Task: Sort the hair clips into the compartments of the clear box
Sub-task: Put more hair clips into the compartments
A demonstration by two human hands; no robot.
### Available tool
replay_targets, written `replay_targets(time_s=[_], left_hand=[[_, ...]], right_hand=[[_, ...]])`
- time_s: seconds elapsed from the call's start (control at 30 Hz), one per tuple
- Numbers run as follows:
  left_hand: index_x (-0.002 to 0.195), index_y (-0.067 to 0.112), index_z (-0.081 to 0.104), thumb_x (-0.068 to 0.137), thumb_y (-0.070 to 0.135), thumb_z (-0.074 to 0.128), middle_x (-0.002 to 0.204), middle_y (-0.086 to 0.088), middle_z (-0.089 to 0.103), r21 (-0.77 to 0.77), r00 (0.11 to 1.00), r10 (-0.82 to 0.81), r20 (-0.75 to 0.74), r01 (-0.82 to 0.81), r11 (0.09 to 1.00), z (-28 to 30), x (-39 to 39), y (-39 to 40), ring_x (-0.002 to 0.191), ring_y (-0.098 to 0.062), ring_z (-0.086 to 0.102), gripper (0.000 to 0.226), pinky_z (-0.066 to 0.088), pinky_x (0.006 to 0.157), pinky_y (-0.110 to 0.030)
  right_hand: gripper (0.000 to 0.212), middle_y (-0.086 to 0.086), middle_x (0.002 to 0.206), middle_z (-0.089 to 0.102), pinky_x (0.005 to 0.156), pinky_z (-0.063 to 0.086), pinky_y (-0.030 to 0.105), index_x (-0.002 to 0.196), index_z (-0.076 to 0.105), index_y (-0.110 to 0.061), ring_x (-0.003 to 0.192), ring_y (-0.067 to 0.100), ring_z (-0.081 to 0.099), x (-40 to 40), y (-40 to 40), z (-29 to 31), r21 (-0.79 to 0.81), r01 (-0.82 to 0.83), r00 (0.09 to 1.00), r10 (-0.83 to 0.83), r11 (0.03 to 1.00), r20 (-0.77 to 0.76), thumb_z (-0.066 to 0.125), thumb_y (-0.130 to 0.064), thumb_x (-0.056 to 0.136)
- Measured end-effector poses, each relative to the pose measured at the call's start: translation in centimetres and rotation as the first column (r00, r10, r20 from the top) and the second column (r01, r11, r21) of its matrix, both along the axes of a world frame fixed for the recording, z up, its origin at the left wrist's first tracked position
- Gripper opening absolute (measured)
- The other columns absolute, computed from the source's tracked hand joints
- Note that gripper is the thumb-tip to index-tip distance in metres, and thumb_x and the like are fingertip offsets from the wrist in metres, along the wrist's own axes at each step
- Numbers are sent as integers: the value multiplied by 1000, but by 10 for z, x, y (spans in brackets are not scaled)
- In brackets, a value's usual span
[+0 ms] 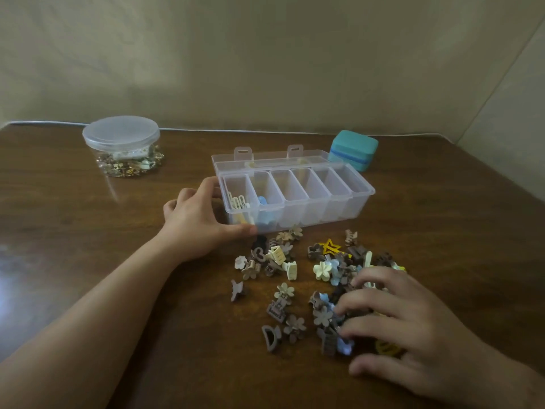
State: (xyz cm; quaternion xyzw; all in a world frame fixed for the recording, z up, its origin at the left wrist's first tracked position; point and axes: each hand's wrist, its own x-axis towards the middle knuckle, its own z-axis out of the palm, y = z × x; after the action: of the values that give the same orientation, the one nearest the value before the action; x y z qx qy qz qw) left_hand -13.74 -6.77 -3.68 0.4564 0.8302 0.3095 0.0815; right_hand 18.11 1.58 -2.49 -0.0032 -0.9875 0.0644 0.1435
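Observation:
The clear box (361, 188) stands open in the middle of the table, its several long compartments side by side. Cream clips (237, 201) lie in the leftmost compartment and blue clips (263, 215) in the one beside it; the others look bare. My left hand (200, 219) grips the box's left end, thumb along the front wall. In front of the box lies a loose pile of small hair clips (283, 270), brown, cream, blue and yellow. My right hand (413, 323) rests palm down on the pile's right part, fingers spread among the clips; I cannot tell if it pinches one.
A round clear jar (122, 146) with a lid and small gold pieces stands at the back left. A teal case (352, 149) sits behind the box's right end. The brown wooden table (88, 231) ends at a wall behind.

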Motion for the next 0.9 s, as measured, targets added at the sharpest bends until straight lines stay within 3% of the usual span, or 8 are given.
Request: replay_targets(time_s=[0.17,0.27,0.43,0.53,0.67,0.77,0.83,0.9], left_hand=[[139,37,30,59,72,71,137,9,49,3,1000,-7,1,7,1000,0,1,-1,134,-17,29,96,17,110,-47],[139,39,29,58,74,70,139,7,47,-8,1000,-10,3,10,1000,-2,-1,0,135,-17,29,98,17,111,-48],[141,38,27,60,73,71,139,7,47,-1,1000,-15,-8,15,1000,-2,-2,-1,134,-17,29,98,16,112,-47],[140,39,27,59,73,71,138,9,48,-2,1000,-22,-11,22,1000,-1,-2,-1,133,-16,29,98,17,110,-45],[140,38,27,60,72,71,136,13,49,10,999,-28,-14,29,1000,-1,-2,-1,132,-15,30,97,17,108,-44],[140,39,27,60,72,71,137,13,49,12,999,-33,-10,33,999,-2,-3,-1,132,-15,30,97,17,109,-46],[140,39,27,61,72,71,137,13,48,11,999,-33,-10,33,999,-2,-4,-1,132,-15,29,97,17,109,-46],[140,40,27,60,74,70,136,13,49,11,999,-30,-11,30,999,-3,-4,-1,132,-15,30,97,17,109,-45]], right_hand=[[14,-12,106,68,86,45,41,93,74,-27,109,19,57,-10,3,4,106,-6,992,19,994,-122,68,-37,88],[16,-17,102,68,87,44,38,89,75,-24,111,15,55,-20,13,21,-58,49,985,-58,997,-163,65,-37,87],[17,-19,98,66,89,42,20,87,71,-29,105,5,57,-82,43,56,-340,133,951,-217,931,-222,59,-41,85],[17,-17,99,67,87,40,25,83,72,-25,103,5,55,-137,62,65,-389,172,932,-277,905,-233,61,-38,85],[14,-12,108,61,100,37,39,80,72,-27,112,10,43,-184,74,54,-330,274,954,-300,903,-28,63,-36,87],[14,-10,119,52,103,35,41,87,73,-29,120,12,36,-189,72,46,-163,290,956,-277,943,101,61,-37,90],[19,-8,121,54,102,36,44,92,74,-30,121,15,37,-184,69,48,-32,265,964,-264,964,27,58,-40,90],[20,-7,110,61,96,40,41,91,73,-28,112,17,45,-171,63,56,5,246,957,-242,969,-160,59,-41,87]])
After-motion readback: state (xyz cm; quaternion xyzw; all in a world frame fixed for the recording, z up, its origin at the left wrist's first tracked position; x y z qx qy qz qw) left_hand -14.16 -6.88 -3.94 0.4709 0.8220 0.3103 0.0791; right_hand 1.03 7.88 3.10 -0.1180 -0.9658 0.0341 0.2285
